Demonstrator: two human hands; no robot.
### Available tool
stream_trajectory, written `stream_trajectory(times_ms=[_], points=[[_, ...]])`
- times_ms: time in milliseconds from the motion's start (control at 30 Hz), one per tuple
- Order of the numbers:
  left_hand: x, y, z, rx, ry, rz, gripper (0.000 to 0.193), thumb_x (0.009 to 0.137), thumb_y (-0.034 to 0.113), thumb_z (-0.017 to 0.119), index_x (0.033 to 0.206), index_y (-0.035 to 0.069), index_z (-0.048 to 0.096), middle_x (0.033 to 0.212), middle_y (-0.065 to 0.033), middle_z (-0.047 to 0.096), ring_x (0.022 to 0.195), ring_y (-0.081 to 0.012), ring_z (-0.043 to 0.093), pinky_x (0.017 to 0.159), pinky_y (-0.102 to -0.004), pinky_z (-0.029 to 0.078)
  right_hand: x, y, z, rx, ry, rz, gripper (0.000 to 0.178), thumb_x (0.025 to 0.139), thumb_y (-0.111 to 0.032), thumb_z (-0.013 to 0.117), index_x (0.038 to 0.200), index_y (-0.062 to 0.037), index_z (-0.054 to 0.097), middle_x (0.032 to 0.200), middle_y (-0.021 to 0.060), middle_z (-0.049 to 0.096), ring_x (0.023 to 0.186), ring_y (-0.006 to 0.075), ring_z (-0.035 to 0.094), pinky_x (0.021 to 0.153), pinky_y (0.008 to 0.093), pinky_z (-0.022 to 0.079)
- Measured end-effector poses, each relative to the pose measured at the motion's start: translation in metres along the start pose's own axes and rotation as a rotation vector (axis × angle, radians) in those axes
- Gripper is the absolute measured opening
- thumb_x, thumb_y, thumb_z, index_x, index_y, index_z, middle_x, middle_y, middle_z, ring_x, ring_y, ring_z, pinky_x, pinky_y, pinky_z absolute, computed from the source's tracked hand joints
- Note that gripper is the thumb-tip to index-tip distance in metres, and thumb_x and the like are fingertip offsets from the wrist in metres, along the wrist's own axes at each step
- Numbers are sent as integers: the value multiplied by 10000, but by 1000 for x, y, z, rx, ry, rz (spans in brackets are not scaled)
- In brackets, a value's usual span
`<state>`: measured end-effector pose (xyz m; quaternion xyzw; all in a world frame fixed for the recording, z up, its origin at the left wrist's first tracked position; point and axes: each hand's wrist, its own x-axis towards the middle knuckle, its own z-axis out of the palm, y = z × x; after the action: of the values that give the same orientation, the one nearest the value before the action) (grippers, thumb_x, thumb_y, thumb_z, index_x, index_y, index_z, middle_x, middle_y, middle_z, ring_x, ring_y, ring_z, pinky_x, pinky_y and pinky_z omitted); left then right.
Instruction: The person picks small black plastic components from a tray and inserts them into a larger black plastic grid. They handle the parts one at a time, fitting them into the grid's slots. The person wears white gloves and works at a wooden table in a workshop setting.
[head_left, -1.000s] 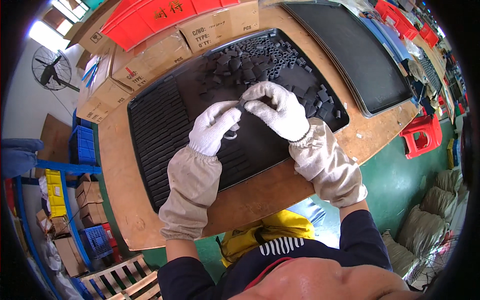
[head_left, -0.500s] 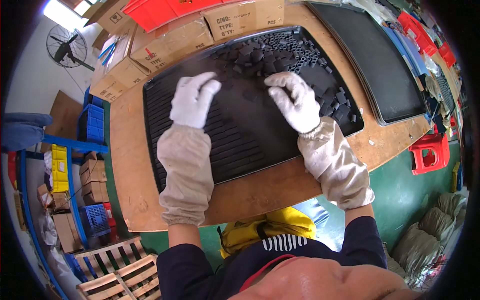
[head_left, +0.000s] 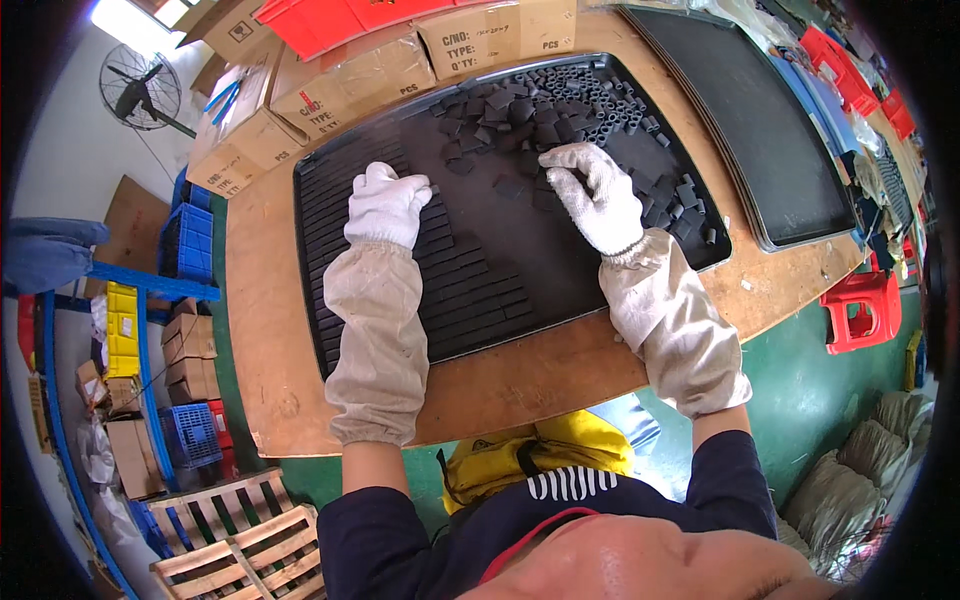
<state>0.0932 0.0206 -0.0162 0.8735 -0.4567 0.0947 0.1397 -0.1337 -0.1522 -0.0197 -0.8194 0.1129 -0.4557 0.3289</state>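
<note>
Now the L hand (head_left: 385, 205), fingers parted a sec ago, has curled over black strips (head_left: 470, 295) left in the tray (head_left: 560, 270), hold hidden, so attn's apparently there, while the R hand (head_left: 550, 166) crooks thumb + forefinger, can't tell if pinching, by loose black pcs (head_left: 510, 110) toward the tray's far side.
</note>
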Motion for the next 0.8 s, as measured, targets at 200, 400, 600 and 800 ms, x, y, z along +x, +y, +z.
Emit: stream_trajectory(times_ms=[200,400,600,800], points=[[-3,6,-8,30,84,117,126,748,159,792,854,212,750,961,-78,582,956,-311,562,810,-416,503,-1,0,0,9,1,31,148,857,-63,683,1004,-72,698,1028,104,715,984,299,679,879,371,534],[-4,5,-6,11,113,158,188,753,50,714,853,206,747,977,-79,585,954,-311,576,796,-418,520,-1,0,-1,-27,-16,34,153,854,-66,682,1006,-74,700,1028,104,714,987,304,676,882,374,533],[-4,8,-10,12,56,172,307,743,-10,658,926,215,758,993,-89,590,964,-308,586,822,-403,538,1,-1,-2,-23,-19,17,156,850,-65,686,1005,-66,696,1019,107,714,983,307,676,873,377,536],[-3,28,-3,-1400,-180,9,293,969,201,516,1221,96,624,1115,-120,620,1034,-262,607,909,-388,531,0,0,-2,1,-30,-31,180,845,-77,707,1023,-55,691,1024,113,712,977,309,677,866,380,539]])
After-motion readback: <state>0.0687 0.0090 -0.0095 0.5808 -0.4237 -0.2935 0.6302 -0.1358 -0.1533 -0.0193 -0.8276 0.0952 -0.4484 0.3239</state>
